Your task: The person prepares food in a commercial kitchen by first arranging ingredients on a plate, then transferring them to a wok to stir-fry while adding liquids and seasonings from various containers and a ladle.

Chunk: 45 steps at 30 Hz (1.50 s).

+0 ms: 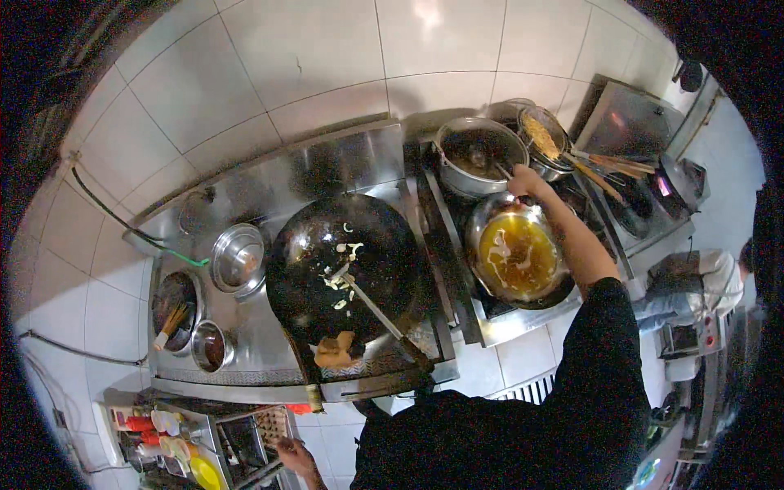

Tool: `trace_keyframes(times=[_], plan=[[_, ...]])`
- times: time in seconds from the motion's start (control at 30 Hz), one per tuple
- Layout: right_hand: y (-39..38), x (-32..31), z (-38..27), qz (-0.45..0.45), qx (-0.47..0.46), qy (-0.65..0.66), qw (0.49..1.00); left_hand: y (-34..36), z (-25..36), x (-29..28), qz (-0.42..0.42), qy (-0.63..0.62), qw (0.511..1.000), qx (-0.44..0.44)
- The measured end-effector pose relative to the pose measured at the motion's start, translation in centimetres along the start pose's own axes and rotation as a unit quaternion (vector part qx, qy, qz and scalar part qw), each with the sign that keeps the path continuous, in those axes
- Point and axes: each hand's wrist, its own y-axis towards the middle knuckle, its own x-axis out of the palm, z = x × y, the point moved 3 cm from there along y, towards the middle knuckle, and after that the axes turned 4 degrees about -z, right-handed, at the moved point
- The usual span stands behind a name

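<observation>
Black shirt [490, 441] filled the lower centre.
Right hand [527, 183], upper right, gripped a ladle [504, 171] in a steel pot [459, 180]; left hand [297, 459], lower left, hung loosely spread.

We're logging black on the wok [327, 224] mid-frame, off-white on the food bits [340, 304] in it, tan on the cloth [335, 351] just below. Right of centre, we're marking the liquid [523, 255] amber with paler streaks, the pan [483, 224] silver. At top, wall tiles [310, 49] are showing off-white with a dark line grid. Lower left, we're tagging red bottles [140, 424], yellow dish [204, 474]. Lower right, the sleeve [604, 339] is reading black.
</observation>
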Motion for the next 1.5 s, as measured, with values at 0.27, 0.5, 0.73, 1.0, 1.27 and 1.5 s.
trace_keyframes(times=[0.27, 0.5, 0.73, 1.0, 1.27, 1.5], plan=[[6.5, 1.1, 5.9, -0.25, 0.016, 0.5, 0.829, -7.0, -13.9, 3.9, -0.119, 0.41, 0.879, 0.212], [-0.1, -4.5, 1.3, -0.258, 0.207, 0.726, 0.602, -9.0, -15.6, 4.4, -0.285, 0.002, 0.956, -0.062], [-1.5, -7.5, 0.5, -0.194, 0.193, 0.737, 0.618, -8.4, -17.9, 4.8, -0.302, -0.024, 0.949, -0.087], [-4.0, -12.0, -0.6, -0.134, 0.114, 0.758, 0.628, -6.8, -20.6, 6.0, -0.316, -0.055, 0.943, -0.086], [-11.6, -16.1, -11.3, -0.166, 0.124, 0.656, 0.726, -6.5, -24.7, 3.7, -0.214, 0.08, 0.936, 0.268], [-17.2, -11.6, -19.5, -0.335, 0.151, 0.666, 0.649, -8.1, -29.0, 5.5, -0.222, -0.559, 0.725, -0.336]])
